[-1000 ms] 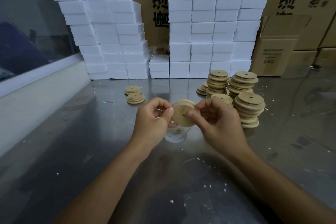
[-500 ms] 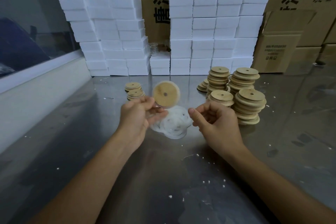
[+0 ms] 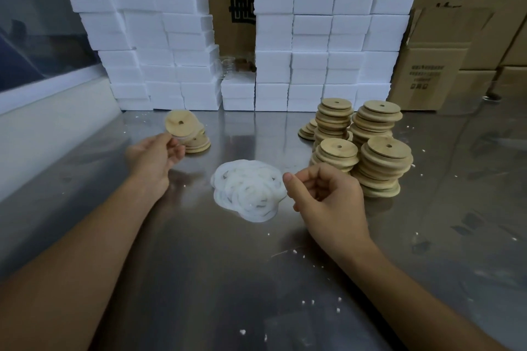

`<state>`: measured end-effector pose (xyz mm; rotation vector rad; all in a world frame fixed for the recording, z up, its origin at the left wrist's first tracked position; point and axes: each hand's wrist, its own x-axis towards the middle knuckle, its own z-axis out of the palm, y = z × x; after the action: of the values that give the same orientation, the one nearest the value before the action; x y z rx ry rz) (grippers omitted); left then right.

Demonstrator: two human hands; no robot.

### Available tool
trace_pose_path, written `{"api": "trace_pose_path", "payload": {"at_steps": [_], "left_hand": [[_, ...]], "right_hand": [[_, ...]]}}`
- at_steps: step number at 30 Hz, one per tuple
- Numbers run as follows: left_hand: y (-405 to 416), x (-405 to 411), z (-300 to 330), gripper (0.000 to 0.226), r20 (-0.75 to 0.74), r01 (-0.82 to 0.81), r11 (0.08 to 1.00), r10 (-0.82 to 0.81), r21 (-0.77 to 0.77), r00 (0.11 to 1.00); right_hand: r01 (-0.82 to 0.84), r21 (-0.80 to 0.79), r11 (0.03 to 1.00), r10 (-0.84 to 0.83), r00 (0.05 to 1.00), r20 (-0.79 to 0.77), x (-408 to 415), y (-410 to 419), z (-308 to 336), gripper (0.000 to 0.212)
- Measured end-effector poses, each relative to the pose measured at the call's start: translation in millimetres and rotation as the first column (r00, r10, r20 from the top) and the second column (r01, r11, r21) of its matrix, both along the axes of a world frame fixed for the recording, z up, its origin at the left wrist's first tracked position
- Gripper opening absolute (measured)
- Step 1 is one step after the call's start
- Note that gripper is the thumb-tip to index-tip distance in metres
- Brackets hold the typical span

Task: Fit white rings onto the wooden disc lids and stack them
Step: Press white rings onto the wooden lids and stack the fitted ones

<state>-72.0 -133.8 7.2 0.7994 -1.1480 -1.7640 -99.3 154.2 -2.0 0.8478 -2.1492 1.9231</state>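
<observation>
A shiny steel bench (image 3: 256, 279) carries white rectangular foam blocks (image 3: 328, 37) stacked in two tall walls along its far edge. Brown cardboard boxes with black printed characters (image 3: 427, 77) stand at the far right corner and behind the foam. Small white crumbs (image 3: 306, 301) lie scattered towards the near edge.
</observation>
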Motion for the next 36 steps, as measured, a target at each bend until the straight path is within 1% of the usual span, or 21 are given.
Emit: {"api": "trace_pose_path", "payload": {"at_steps": [6, 9, 12, 21, 26, 29, 31, 33, 36], "left_hand": [[-35, -24, 4, 0.013, 0.103, -0.038, 0.998, 0.044, -0.058, 0.994], [-49, -31, 2, 0.013, 0.170, -0.060, 0.989, 0.082, -0.132, 0.982], [-56, -36, 0, 0.020, 0.194, -0.037, 0.980, 0.075, -0.194, 0.978], [-58, -42, 3, 0.018, 0.351, 0.017, 0.964, 0.080, -0.264, 0.933], [-59, -45, 3, 0.009, 0.382, 0.013, 0.959, 0.100, -0.283, 0.919], [-61, -47, 1, 0.018, 0.386, 0.025, 0.950, 0.102, -0.310, 0.917], [-62, -46, 0, 0.017, 0.375, 0.017, 0.951, 0.105, -0.309, 0.921], [-63, -44, -3, 0.014, 0.356, -0.023, 0.951, 0.138, -0.308, 0.924], [-61, -39, -5, 0.015, 0.333, -0.038, 0.940, 0.158, -0.338, 0.930]], "right_hand": [[-0.031, 0.014, 0.999, 0.031, 0.999, -0.014, -2, -5, -2, 0.016], [-0.034, 0.018, 0.999, 0.035, 0.999, -0.020, -4, -7, -3, 0.017], [-0.038, 0.014, 0.999, 0.039, 0.999, -0.025, -4, -8, -3, 0.017], [-0.049, 0.039, 0.998, 0.051, 0.997, -0.063, -4, -7, -5, 0.017], [-0.050, 0.035, 0.998, 0.052, 0.997, -0.059, -4, -8, -6, 0.017], [-0.044, 0.035, 0.998, 0.046, 0.997, -0.062, -3, -8, -5, 0.017], [-0.043, 0.034, 0.999, 0.045, 0.997, -0.061, -3, -7, -4, 0.016], [-0.043, 0.032, 0.999, 0.045, 0.997, -0.060, -3, -7, -4, 0.016], [-0.040, 0.024, 0.999, 0.041, 0.997, -0.061, -2, -7, -3, 0.017]]}}
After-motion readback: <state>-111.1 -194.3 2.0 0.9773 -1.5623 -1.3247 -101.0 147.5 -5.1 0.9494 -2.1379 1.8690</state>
